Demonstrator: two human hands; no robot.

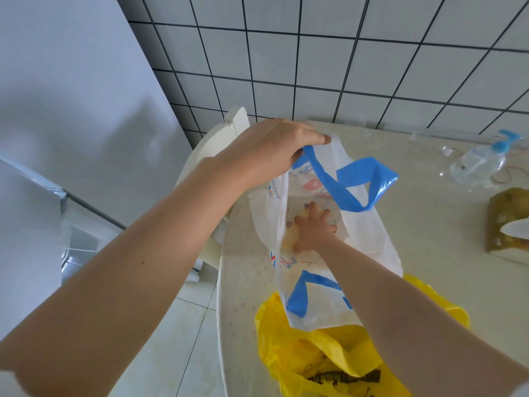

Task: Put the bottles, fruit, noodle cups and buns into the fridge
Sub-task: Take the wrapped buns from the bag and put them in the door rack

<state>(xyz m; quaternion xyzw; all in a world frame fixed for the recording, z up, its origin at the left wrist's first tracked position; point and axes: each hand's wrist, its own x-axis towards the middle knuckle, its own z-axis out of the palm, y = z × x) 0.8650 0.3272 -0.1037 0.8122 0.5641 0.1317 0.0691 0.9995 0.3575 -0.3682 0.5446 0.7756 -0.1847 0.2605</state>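
The white bag (357, 233) is held open by the left hand (272, 150); a soft bun (289, 242), easily squashed, is grasped gently by the right hand (313, 230)

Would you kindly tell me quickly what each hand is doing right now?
Left hand: grips the rim of the white plastic bag, holding it open.
Right hand: inside the bag, fingers curled on a pale bun.
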